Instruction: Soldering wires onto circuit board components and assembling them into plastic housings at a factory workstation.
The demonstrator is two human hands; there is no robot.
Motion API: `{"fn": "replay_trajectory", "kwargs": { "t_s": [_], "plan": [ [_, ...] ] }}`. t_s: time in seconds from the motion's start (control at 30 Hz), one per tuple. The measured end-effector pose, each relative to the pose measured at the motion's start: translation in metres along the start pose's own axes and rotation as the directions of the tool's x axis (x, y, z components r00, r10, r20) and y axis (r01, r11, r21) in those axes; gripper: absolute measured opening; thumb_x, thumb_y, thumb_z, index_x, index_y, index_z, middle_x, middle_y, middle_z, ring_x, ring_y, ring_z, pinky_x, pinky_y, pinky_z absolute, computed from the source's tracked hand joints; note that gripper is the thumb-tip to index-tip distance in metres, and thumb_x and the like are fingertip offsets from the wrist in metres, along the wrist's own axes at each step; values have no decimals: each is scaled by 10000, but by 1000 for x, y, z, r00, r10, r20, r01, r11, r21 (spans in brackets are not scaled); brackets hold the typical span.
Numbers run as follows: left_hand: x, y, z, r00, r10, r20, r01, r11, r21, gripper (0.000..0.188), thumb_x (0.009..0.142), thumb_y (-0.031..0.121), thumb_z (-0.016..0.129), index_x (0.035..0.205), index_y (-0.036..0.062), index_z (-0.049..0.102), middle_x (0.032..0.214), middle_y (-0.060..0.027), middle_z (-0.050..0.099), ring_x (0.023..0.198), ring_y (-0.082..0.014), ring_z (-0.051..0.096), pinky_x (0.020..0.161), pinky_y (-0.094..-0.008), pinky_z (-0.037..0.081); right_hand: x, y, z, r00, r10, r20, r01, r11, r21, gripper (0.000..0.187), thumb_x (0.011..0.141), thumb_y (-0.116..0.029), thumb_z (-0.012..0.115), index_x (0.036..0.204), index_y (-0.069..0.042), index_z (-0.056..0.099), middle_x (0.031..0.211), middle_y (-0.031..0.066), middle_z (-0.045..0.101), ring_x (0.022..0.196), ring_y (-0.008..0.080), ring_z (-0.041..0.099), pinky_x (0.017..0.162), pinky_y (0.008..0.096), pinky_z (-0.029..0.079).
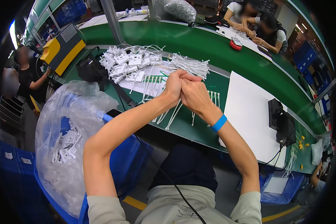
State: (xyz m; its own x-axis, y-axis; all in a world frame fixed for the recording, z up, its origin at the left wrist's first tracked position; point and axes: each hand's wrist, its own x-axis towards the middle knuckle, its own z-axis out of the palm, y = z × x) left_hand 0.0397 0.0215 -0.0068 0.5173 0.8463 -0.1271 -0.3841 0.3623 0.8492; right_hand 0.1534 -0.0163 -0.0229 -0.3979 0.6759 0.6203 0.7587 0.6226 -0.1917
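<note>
My left hand (pixel 173 87) and my right hand (pixel 195 94) are pressed together above the green workbench (pixel 203 135), fingers closed. Whatever lies between them is hidden. Below and around them, short white cables (pixel 172 118) hang toward the front edge. On the left, a row of these cables joins a narrow green strip (pixel 153 77); a similar row of cable ends (pixel 215 96) shows right of my right hand. Beyond my hands lies a bundle of white cables (pixel 190 65). Left of it, white plastic housings (pixel 124 62) are heaped partly over a printed sheet (pixel 135 86).
A blue bin (pixel 128 158) lined with a clear bag (pixel 50 123) holds white plastic parts at left. A black bag (pixel 89 69) and a yellow-grey machine (pixel 63 48) stand behind. Right: a white board (pixel 246 112) with a black device (pixel 278 115). Several people work around the bench.
</note>
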Motion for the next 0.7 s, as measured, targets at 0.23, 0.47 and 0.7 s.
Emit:
{"fn": "replay_trajectory", "kwargs": {
  "t_s": [0.23,0.47,0.7],
  "plan": [
    [-11,19,11,967,44,250,-75,991,115,585,1017,392,334,1268,-69,593,1237,-213,654,1148,-282,612,1029,-399,434,-5,-8,-43,981,187,-49,-170,956,237,127,946,-101,561,976,-8,641,828,209,664,744,405,631,655,442,504],
    [-31,35,23,940,149,307,-292,817,498,401,1051,336,498,850,0,584,749,-72,651,695,-165,688,726,-298,518,-18,4,-89,872,464,156,-425,559,712,307,1027,-184,512,796,17,499,656,25,423,633,104,379,578,292,362],
    [-55,43,44,887,85,454,-361,740,567,244,1027,180,537,884,-12,582,738,-57,656,719,-132,697,657,-249,489,-37,-9,-113,856,433,283,-436,307,846,295,1051,-231,482,855,-19,544,699,-35,427,658,57,365,589,247,344]
  ]
}}
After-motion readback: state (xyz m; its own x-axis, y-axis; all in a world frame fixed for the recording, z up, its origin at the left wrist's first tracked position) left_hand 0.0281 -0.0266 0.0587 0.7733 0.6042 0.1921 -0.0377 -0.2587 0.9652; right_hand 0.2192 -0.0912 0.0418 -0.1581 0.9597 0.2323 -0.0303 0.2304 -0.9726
